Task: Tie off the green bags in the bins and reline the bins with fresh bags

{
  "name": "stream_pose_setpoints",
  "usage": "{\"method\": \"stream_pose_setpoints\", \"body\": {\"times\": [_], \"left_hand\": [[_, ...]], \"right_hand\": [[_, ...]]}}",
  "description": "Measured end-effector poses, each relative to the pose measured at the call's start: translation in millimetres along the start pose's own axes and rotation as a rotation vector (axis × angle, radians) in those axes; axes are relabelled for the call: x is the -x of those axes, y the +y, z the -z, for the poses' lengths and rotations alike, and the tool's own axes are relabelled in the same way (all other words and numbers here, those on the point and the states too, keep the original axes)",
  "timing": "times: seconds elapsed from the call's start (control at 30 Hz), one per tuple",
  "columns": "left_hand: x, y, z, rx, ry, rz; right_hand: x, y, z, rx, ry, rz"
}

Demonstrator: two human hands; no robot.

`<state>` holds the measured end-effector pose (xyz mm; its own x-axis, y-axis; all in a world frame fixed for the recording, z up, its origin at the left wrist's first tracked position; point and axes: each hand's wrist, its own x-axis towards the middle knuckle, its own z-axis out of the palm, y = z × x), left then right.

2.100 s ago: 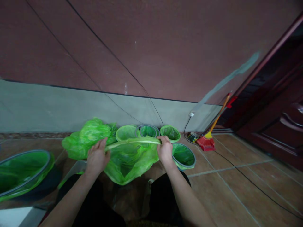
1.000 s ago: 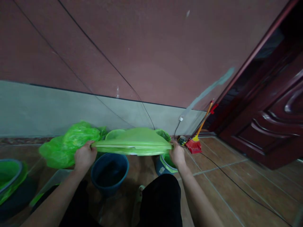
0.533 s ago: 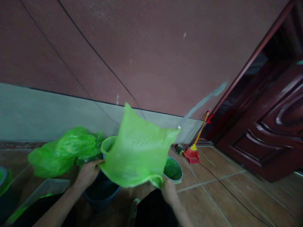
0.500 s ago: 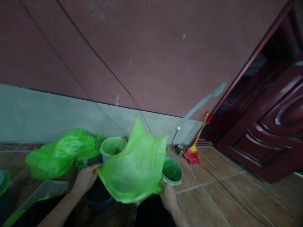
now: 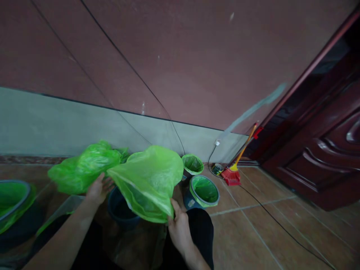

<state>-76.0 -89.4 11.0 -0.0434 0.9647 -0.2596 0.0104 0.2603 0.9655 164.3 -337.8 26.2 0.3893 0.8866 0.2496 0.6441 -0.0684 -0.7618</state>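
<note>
Holds a green plastic bag (image 5: 152, 168) ballooned open in mid-air, partly hiding a dark blue bucket (image 5: 122, 220). Pinches the bag's rim between thumb and fingers of the right hand (image 5: 179, 225). Shows the left hand (image 5: 99, 189) loosely open, just beside the opposite end of the rim; cannot tell about contact. Looks done, judging by folded-over green liners (image 5: 206, 188), at the large bin (image 5: 28, 217), the small bin (image 5: 197, 172) near the wall (image 5: 70, 122) and the mid-sized bin (image 5: 189, 195) before it. Looks left to do at the bucket, with no liner visible. Points mouth-down and toward the camera, with closed end toward the wall; runs longest, seemingly, along the slanting mouth between both hands
</note>
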Motion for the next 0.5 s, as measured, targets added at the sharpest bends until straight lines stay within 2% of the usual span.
{"method": "stream_pose_setpoints", "body": {"times": [0.07,0.17,0.23,0.33,0.4,0.5], "left_hand": [[29,-26,-9.6,0.253,-0.058,0.322],[76,-71,-33.1,0.32,-0.155,0.652],[99,-94,-50.5,0.367,-0.237,0.821],[111,-101,-75.0,0.552,-0.374,0.905],[109,-92,-90.0,0.641,-0.45,0.891],[105,-74,-109.5,0.666,-0.483,0.88]], "right_hand": [[6,-14,-16,0.007,-0.032,-0.016],[8,-26,-28,0.051,-0.054,-0.041],[8,-28,-28,0.068,-0.067,-0.057],[11,-27,-22,0.066,-0.087,-0.075],[18,-25,-18,0.069,-0.103,-0.092],[32,-22,-15,0.089,-0.119,-0.138]]}}
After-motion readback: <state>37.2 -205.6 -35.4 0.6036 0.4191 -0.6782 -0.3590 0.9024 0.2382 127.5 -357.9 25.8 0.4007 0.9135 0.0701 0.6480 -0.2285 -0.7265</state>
